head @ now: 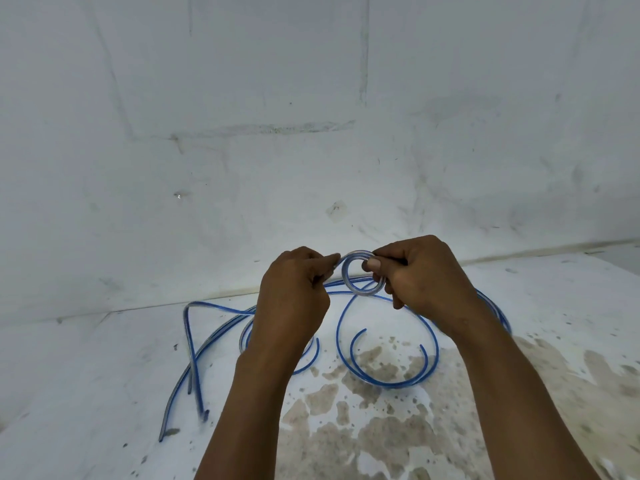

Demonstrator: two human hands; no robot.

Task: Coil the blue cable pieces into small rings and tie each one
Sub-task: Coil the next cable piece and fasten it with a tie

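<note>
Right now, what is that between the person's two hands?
In the head view, a small ring of blue cable: the right hand pinches its side, and the left hand holds the cable's end.

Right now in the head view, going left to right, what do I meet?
Loose cable ends on the floor → left hand → small cable ring held up between the hands → right hand.

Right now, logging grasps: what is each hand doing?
Left hand: fingers pinch the cable end beside the ring.
Right hand: fingers grip the small cable ring.
</note>
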